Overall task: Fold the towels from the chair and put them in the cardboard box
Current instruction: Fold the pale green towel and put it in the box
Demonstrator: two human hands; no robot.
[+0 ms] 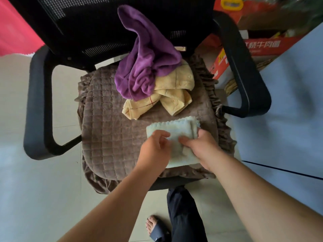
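Head view: hands (155, 147) hide blue towel's (176, 130) near edge.

A purple towel (148, 63) is seen on a yellow towel (174, 91) with thin red lines. A pale blue towel (176, 131) is seen too. The cushion (111, 137) is brown with a pattern of squares. The chair (38, 102) is black, the box (258, 48) red.

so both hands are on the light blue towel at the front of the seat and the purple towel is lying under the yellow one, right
Not quite: in the head view the purple towel lies on top of the yellow towel, not under it. The left hand and right hand are on the light blue towel at the front of the seat.
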